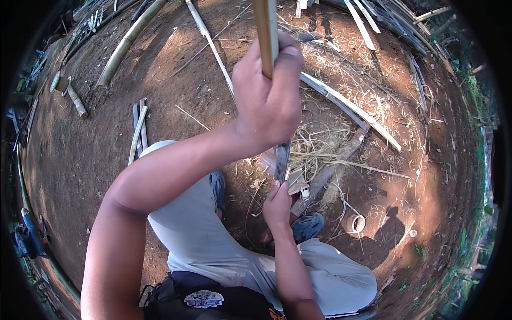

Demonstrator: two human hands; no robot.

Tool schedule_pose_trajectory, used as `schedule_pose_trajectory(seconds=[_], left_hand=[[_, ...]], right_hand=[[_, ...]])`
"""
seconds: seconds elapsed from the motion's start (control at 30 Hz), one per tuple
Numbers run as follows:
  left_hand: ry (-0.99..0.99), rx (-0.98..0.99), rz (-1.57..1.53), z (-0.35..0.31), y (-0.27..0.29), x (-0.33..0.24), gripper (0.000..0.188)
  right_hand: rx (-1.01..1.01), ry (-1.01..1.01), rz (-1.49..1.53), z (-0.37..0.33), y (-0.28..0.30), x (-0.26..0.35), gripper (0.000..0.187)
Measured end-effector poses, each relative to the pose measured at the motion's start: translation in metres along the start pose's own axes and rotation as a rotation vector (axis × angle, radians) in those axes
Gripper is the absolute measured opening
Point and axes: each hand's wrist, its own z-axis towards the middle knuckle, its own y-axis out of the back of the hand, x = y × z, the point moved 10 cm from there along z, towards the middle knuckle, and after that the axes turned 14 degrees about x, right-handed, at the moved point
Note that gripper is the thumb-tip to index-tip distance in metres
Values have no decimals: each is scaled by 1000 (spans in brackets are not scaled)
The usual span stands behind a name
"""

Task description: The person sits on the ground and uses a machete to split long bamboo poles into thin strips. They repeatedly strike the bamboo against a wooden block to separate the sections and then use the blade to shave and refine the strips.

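My left hand is raised in front of me, its fingers wrapped round a bamboo strip that runs up out of the picture. Lower down, closer to my body, my right hand is closed round a knife; its handle is hidden in the fist. The knife's dark grey, mottled blade points up toward the underside of my left hand. A pale thin tip shows beside the blade, above the right fingers. Whether the blade touches the bamboo is hidden behind my left hand.
A wooden block lies on the dirt by my feet among curly shavings. A short bamboo ring is to its right. Long split bamboo strips lie ahead. A thick bamboo pole and short pieces are at left.
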Motion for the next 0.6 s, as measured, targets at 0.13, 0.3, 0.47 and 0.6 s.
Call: schedule_pose_trajectory(seconds=[0.13, 0.3, 0.47, 0.6], left_hand=[[-59, -31, 36, -2, 4, 13, 12], [45, 11, -84, -1, 0, 7, 14], [44, 17, -73, 6, 8, -14, 14], [5, -9, 5, 4, 11, -8, 15]], right_hand=[[-83, 25, 172, -13, 15, 22, 22], [-290, 271, 135, -28, 50, 44, 20], [-185, 120, 202, -16, 27, 14, 22], [-104, 134, 171, -17, 20, 19, 23]])
